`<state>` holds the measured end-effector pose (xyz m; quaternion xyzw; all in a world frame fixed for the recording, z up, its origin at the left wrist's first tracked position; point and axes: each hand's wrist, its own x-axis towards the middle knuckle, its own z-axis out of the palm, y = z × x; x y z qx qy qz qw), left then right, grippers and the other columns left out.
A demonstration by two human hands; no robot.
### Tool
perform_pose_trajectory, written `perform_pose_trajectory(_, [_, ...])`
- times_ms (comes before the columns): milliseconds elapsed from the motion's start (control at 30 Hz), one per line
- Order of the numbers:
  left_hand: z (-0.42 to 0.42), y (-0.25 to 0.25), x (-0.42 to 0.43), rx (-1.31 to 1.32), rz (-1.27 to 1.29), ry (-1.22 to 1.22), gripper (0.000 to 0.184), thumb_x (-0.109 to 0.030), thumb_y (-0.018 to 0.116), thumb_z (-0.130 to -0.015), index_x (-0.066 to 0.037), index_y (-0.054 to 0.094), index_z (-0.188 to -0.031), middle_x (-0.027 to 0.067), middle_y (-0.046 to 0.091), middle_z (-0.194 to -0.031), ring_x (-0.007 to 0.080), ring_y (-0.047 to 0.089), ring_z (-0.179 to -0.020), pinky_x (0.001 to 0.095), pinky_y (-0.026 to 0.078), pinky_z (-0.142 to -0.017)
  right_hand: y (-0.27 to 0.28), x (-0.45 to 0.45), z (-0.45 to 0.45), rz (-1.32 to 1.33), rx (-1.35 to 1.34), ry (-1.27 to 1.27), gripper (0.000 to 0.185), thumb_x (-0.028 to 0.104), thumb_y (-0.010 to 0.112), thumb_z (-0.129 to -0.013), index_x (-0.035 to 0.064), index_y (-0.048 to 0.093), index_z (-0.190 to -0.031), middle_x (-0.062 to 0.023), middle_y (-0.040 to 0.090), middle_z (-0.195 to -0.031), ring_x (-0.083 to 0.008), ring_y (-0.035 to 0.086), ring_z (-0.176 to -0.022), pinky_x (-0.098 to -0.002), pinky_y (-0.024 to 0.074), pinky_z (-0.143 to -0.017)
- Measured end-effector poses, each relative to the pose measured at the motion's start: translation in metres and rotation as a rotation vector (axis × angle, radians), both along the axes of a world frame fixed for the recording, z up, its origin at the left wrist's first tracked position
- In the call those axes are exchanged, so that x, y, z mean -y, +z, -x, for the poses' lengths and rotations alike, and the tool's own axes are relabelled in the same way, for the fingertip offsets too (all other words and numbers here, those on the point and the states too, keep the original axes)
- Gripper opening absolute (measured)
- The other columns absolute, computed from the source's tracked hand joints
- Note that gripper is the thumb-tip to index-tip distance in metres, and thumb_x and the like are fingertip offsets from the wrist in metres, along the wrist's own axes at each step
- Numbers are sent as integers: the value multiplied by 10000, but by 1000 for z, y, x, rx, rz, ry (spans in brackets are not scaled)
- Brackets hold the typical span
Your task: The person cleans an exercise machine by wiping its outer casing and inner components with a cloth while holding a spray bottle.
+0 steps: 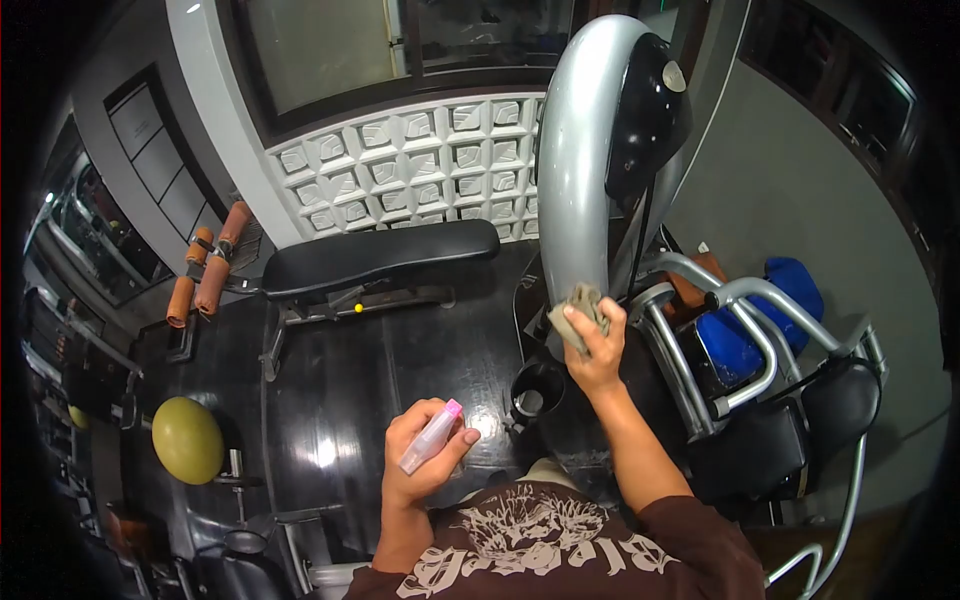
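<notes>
— Brown shirt [560,555] with pale lettering lay nearest, at six o'clock. What about the hands?

— Left hand [428,477] was at seven, fingers curled closed around a pale bottle [428,444]. It tilted, pink top pointing between one and two.

— Right?

— Right hand [597,358] was toward four, fingers and thumb gripping a bunched grey-brown cloth [579,297].

— Was the cloth touching anything?

— It overlapped the lower end of the silver column [578,150], which rose toward one. Couldn't tell whether they touched.

— Close by?

— Black cup-shaped holder [540,390] at five, just beside the right wrist. Black pads [750,448] at four, past the right forearm.

— Farther out?

— Yellow-green ball [188,440] at eight; black bench [380,258] at ten; orange rollers [211,285] at nine, by the bench's end. Behind the bench, toward eleven, stood a white patterned wall [420,165].
</notes>
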<state>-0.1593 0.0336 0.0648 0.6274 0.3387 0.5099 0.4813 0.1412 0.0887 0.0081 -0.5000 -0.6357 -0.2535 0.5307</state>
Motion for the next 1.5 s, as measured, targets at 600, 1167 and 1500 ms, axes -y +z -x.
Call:
perform_pose_trajectory(600, [-42, -83, -5, -233, 7, -177, 173, -127, 803, -895, -12, 674, -880, 58, 570, -758, 154, 541, -666, 317, 420, -621, 10, -9, -6, -27, -206, 17, 478, -45, 825, -791, 68, 723, -1244, -193, 599, -1158, -370, 620, -1054, -416, 525, -922])
perform_pose_trajectory(1167, [-106, -114, -7, -300, 20, -136, 248, -192, 823, -885, -7, 660, -860, 98, 600, -771, 226, 587, -694, 364, 467, -656, -82, 88, -20, 482, -497, 75, 316, 9, 788, -868, 2, 731, -1179, -157, 629, -1112, -268, 686, -967, -362, 561, -838])
perform_pose_trajectory(1500, [-69, -123, -8, -269, 83, -67, 172, -136, 819, -899, -14, 699, -911, 35, 601, -793, 119, 563, -706, 288, 460, -652, -90, 105, 28, 834, -174, -21, 390, 170, 819, -771, 184, 733, -1151, -117, 605, -1135, -373, 690, -970, -485, 595, -762])
